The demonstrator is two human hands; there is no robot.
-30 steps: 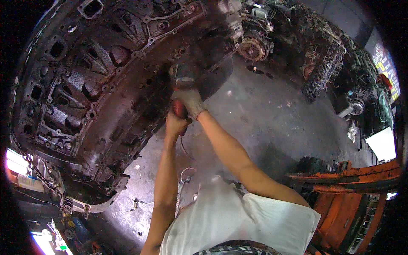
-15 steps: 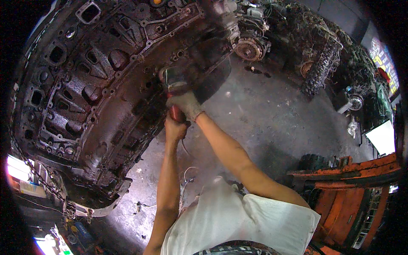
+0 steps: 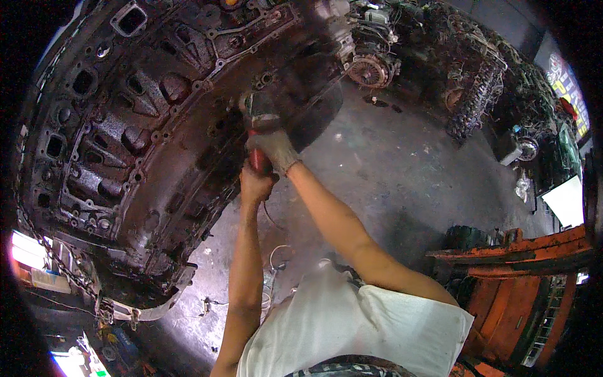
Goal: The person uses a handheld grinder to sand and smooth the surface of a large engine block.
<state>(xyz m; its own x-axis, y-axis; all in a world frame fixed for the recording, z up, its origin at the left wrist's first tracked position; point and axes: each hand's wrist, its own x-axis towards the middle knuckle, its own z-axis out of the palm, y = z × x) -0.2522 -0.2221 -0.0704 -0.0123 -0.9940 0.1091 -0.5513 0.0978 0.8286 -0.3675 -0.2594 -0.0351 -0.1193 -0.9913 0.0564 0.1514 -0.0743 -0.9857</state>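
Both my hands are closed around a red corded power tool that looks like an angle grinder (image 3: 259,162). My left hand (image 3: 256,184) is bare and grips the rear of its red body. Farther forward, near the tool's head, my right hand (image 3: 274,151) wears a greyish work glove. The head rests against or just over the side of a large, dark, oily engine block (image 3: 169,157). Blur and shadow hide the exact contact. A thin cord (image 3: 271,217) trails from the tool's rear toward the floor.
A chain (image 3: 69,276) hangs by the block's near left end. Engine parts with a round clutch-like disc (image 3: 369,70) stand at the far side. Orange metal equipment (image 3: 509,295) is at the right. A cable (image 3: 217,303) lies on the grey concrete floor (image 3: 402,163).
The tool and both hands have shifted very slightly, with the head a touch to the right. My grip on it stays the same.
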